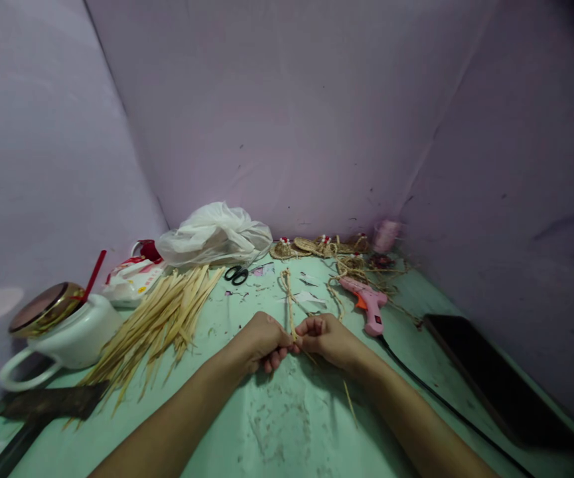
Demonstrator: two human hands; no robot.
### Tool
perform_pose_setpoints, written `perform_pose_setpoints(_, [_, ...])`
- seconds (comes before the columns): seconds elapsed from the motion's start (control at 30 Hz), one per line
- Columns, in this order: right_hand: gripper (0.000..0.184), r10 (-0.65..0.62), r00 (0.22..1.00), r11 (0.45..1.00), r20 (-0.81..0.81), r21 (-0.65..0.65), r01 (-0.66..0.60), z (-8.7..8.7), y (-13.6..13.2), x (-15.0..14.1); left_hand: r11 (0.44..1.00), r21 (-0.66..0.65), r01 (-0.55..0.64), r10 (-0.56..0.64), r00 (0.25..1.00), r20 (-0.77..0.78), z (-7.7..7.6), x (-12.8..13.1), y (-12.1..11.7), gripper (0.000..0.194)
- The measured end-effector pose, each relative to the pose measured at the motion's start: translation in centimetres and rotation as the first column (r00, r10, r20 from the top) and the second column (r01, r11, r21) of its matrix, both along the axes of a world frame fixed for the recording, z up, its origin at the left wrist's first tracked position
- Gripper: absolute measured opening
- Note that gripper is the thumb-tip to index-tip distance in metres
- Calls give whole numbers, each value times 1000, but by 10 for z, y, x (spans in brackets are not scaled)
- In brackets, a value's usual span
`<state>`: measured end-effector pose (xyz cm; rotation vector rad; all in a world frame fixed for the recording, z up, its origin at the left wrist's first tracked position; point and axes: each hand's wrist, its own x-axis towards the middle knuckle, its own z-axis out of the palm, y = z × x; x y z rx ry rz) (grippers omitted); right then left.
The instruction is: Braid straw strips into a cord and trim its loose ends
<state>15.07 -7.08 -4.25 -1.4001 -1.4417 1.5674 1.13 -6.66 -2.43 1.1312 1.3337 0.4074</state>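
My left hand and my right hand meet over the middle of the green tabletop. Both are closed, fingertips pinching the near end of a straw cord between them. The cord runs away from me and ends in a small loop or bend at its far end. A loose strand hangs below my right hand. Beyond the hands lie torn scraps of silvery paper. To the right of my right hand rests a pink glue gun with an orange trigger.
Dry straw strips spread at left, near a white mug and a hammer. Black-handled scissors lie by a white plastic bag. Small woven straw hats and a pink spool line the back. A black phone-like slab lies right.
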Motion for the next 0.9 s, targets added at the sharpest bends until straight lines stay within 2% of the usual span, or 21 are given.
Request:
perform_pose_setpoints(0.13, [1, -17, 976, 982, 216, 186, -24, 2, 0, 0, 996, 68, -65, 64, 998, 9, 2, 4, -3, 7])
perform_pose_setpoints(0.3, [10, -104, 876, 940, 470, 334, -68, 14, -7, -2, 992, 91, -90, 87, 996, 30, 2, 6, -6, 10])
perform_pose_setpoints(0.47, [17, -241, 707, 913, 665, 403, -68, 30, -23, -12, 984, 107, -146, 143, 989, 27, 3, 10, -8, 16])
perform_pose_setpoints(0.53, [19, -245, 596, 907, 765, 397, -137, 35, -29, -18, 984, 87, -158, 156, 987, 31, 3, 10, -9, 20])
perform_pose_setpoints(0.6, [20, -228, 523, 905, 821, 376, -197, 39, -34, -24, 986, 56, -159, 157, 987, 34, 3, 8, -8, 20])
perform_pose_setpoints(0.8, [24, -149, 466, 885, 872, 328, -331, 45, -45, -39, 996, 56, -75, 71, 995, 66, -1, -6, -2, 9])
perform_pose_setpoints(0.9, [21, -123, 524, 884, 843, 333, -329, 48, -43, -32, 998, 57, -12, 9, 998, 63, -3, -12, 3, 7])
